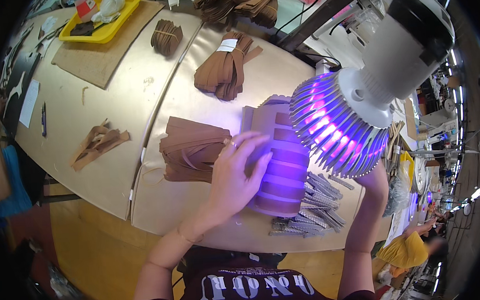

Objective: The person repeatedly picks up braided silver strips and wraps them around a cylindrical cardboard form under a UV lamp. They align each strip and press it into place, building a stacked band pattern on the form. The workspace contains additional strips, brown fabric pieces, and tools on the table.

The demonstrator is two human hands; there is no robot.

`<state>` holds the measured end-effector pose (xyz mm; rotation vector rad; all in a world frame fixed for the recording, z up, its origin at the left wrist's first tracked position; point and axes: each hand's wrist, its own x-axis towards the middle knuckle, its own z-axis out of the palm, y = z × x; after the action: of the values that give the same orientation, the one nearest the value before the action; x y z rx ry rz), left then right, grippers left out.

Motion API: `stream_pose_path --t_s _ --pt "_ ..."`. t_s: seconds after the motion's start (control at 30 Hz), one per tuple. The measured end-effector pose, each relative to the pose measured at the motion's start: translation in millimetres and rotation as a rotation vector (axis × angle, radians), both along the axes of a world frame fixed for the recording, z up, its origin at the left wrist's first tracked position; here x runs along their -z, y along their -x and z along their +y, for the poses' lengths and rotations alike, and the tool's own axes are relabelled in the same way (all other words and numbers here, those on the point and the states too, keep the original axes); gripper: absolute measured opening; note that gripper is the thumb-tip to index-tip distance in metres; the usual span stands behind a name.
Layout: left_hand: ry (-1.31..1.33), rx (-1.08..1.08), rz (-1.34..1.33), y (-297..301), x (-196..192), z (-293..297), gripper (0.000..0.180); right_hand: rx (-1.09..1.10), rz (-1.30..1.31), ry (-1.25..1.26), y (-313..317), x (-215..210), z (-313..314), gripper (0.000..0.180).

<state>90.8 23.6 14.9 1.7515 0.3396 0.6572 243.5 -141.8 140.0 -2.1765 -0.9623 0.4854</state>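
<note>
My left hand [237, 169], a ring on one finger, reaches over the left edge of a flat panel [268, 115]. Its fingers are stretched with the thumb apart, and nothing shows between them. Several short brown strips [286, 173] lie in rows across the panel, lit violet. Just left of that hand is a stack of long brown strips [191, 147]. A finned lamp head [337, 125] hangs over the panel's right side and hides my right hand; only the right forearm and wrist show below it. Grey braided-looking strips [320, 205] are heaped by the panel's lower right.
Tied brown strip bundles [224, 68] lie farther back. Loose tan scraps [98, 143] and a pen [43, 119] are on the left. A yellow tray [103, 32] sits on brown board at the far left. Another person in blue [10, 178] is at the left edge.
</note>
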Motion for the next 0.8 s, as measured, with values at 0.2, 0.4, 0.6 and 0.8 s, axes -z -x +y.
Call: stream_pose_path --t_s 0.2,0.4,0.6,0.8 --pt "0.026 -0.031 0.012 -22.1 6.9 -3.7 0.026 -0.025 0.025 0.007 -20.7 7.6 39.4 0.031" --pt "0.046 0.003 0.043 -26.8 11.0 -0.9 0.028 -0.011 0.038 0.053 -28.8 24.1 65.9 0.041" --pt "-0.038 -0.028 0.058 -24.6 17.5 -6.0 0.032 0.043 0.036 0.137 -23.0 34.2 78.8 0.052" --pt "-0.075 -0.025 0.070 -22.3 21.2 -7.9 0.038 0.070 0.085 0.262 -22.9 23.4 83.8 0.054"
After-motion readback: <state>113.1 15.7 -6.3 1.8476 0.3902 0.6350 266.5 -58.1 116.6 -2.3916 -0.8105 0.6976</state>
